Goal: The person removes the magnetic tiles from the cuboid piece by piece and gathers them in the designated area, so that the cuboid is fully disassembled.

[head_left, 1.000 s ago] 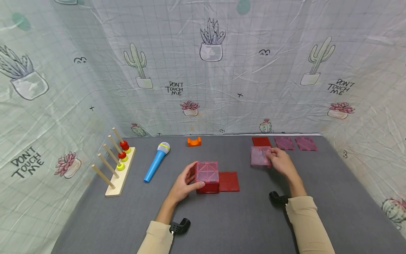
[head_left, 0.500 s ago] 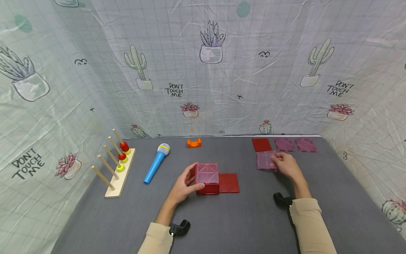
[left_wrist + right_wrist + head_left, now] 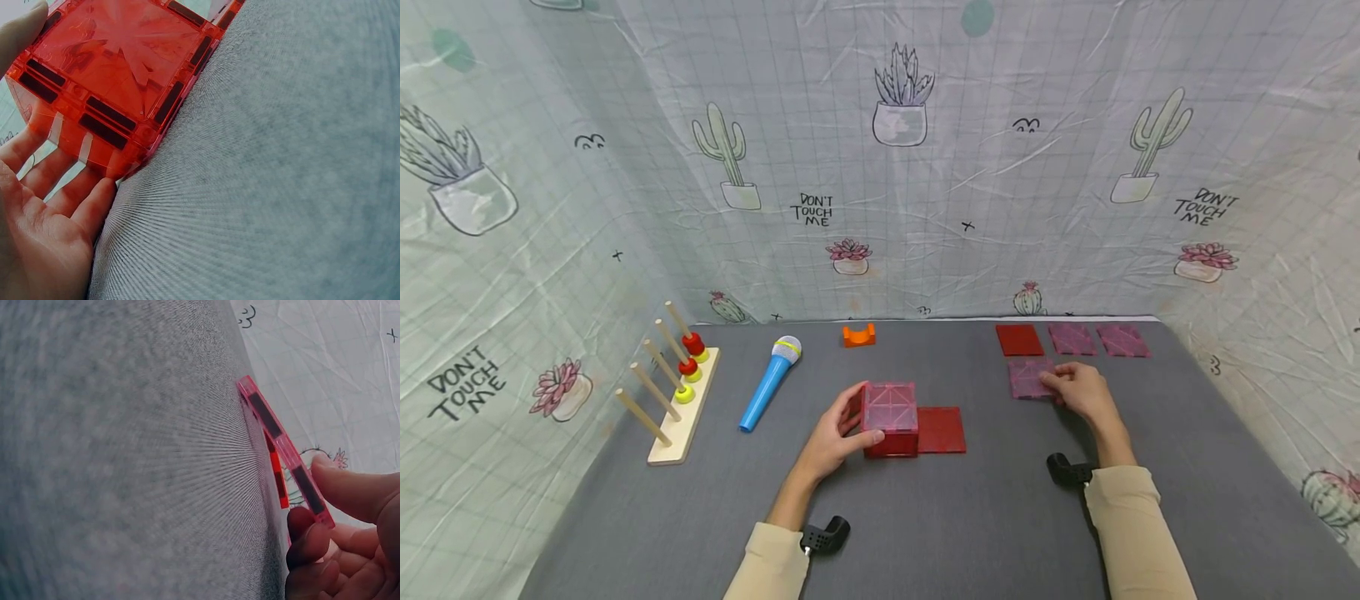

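My left hand (image 3: 832, 433) grips a cube of see-through magnetic tiles (image 3: 891, 418), red at the sides and pink on top. Its thumb lies on the front face, and the fingers spread along the left side, as the left wrist view shows through the red wall (image 3: 119, 56). Against the cube's right side a red tile (image 3: 942, 430) lies flat. Farther right, my right hand (image 3: 1081, 390) pinches a pink magnetic tile (image 3: 1028, 378) by its right edge. In the right wrist view that tile (image 3: 284, 450) slants, its far edge low at the tabletop.
Behind the pinched tile lie a red tile (image 3: 1018, 340) and two pink tiles (image 3: 1072, 339). A blue toy microphone (image 3: 767, 390), an orange arched block (image 3: 859, 336) and a wooden peg stand with rings (image 3: 679, 433) sit to the left. Patterned cloth (image 3: 955, 208) walls the table.
My right hand has moved slightly right and down with the pink tile, which now lies lower near the tabletop. The left hand and the cube stay in place.
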